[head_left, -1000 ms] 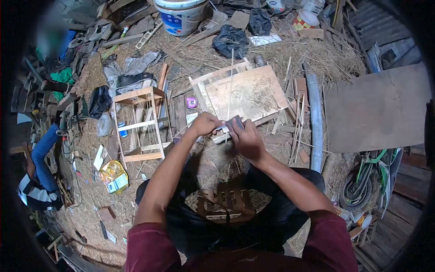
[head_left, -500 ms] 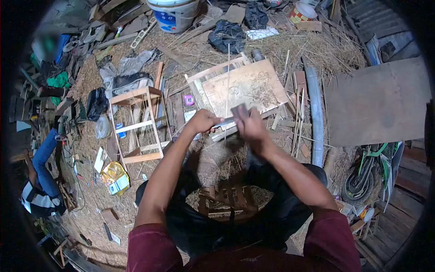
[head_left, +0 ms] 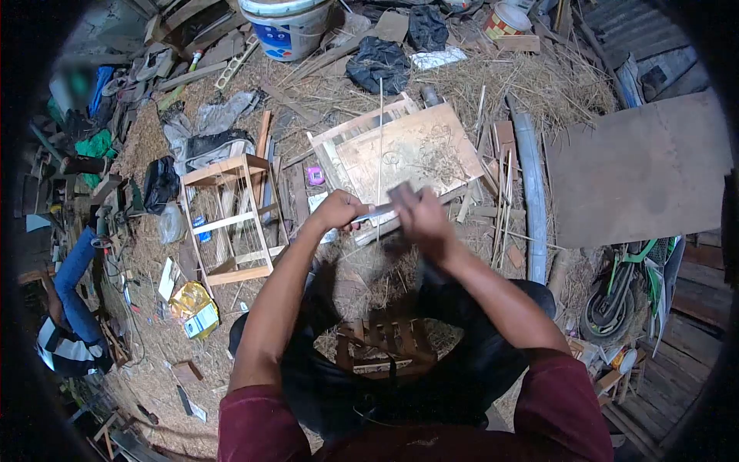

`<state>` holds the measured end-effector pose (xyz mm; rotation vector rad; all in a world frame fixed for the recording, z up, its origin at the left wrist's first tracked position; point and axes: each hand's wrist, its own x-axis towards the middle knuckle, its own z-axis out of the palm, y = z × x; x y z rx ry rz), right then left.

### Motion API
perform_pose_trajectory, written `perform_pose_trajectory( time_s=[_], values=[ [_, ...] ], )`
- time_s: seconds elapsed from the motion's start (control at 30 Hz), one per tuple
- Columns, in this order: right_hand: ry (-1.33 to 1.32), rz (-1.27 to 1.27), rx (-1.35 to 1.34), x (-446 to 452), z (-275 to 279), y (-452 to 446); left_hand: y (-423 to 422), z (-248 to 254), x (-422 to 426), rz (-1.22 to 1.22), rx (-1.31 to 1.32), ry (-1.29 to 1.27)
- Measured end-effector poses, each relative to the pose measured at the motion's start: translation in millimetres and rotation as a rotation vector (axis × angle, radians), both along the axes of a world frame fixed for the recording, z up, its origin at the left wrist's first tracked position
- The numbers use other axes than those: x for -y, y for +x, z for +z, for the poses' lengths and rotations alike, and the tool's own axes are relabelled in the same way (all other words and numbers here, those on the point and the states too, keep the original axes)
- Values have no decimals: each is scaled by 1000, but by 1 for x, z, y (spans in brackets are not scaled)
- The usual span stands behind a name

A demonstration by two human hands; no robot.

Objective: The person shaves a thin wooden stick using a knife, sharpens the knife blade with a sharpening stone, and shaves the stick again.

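My left hand [head_left: 336, 211] is closed around one end of a narrow, pale, flat strip [head_left: 372, 215] that looks like metal. My right hand [head_left: 425, 221] grips a dark grey-brown flat block [head_left: 402, 195] against or just over the strip's other end; I cannot tell if they touch. Both hands are above the near edge of a light plywood board [head_left: 416, 146]. A long thin wooden stick [head_left: 380, 131] runs across the board and passes between my hands. Dust and shavings are on the board.
A small wooden frame [head_left: 231, 219] stands to the left, near a pink tape measure [head_left: 315, 175]. A grey pipe [head_left: 531, 192] and large flat sheet [head_left: 631, 173] lie right, by a green motorbike [head_left: 616, 300]. Another person [head_left: 77, 308] is at far left. A bucket [head_left: 285, 31] stands behind.
The view has shifted slightly, so the surroundings sit a little further left. My right hand and the block have moved slightly against the strip; both hands keep their hold.
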<state>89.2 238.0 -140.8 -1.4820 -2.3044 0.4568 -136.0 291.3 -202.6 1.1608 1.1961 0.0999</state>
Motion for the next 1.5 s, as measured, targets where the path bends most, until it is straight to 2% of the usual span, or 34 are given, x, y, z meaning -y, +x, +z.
perform_pose_trajectory(
  time_s=[0.03,0.13,0.17,0.27,0.3,0.4,0.47,0.67,0.7,0.8,0.97,1.1,1.2,1.23,1.33,1.5],
  values=[
    [-101,-194,-69,-6,-4,4,0,4,2,8,-11,-18],
    [152,21,93,10,0,-7,1,7,-2,15,14,-27],
    [224,12,-45,21,5,-12,0,6,-4,9,30,-31],
    [79,-13,-117,8,18,-6,-1,5,-3,9,7,-28],
    [-59,-116,-111,-3,9,-2,0,8,-2,2,-18,-28],
    [116,-59,-114,11,9,5,2,13,-5,2,-31,17],
    [73,-101,-140,19,-28,9,0,3,-5,-3,-21,30],
    [60,-78,-19,10,-20,-1,6,8,2,8,-71,52],
    [155,-20,-114,11,-26,2,5,5,1,6,-70,64],
    [140,13,-52,26,-26,9,3,5,-3,6,-53,79],
    [6,8,-85,-4,-23,1,3,8,6,4,-121,72],
    [51,-94,-224,26,-26,4,3,4,1,-5,-139,138],
    [71,-91,-106,12,-19,-5,7,8,3,6,-197,156],
    [152,-44,-120,0,-15,-7,8,7,3,-2,-221,159],
    [106,-76,-164,-3,-29,-4,13,12,7,-22,-224,168],
    [131,-110,-245,35,-39,2,10,1,1,-34,-198,140]
  ],
)
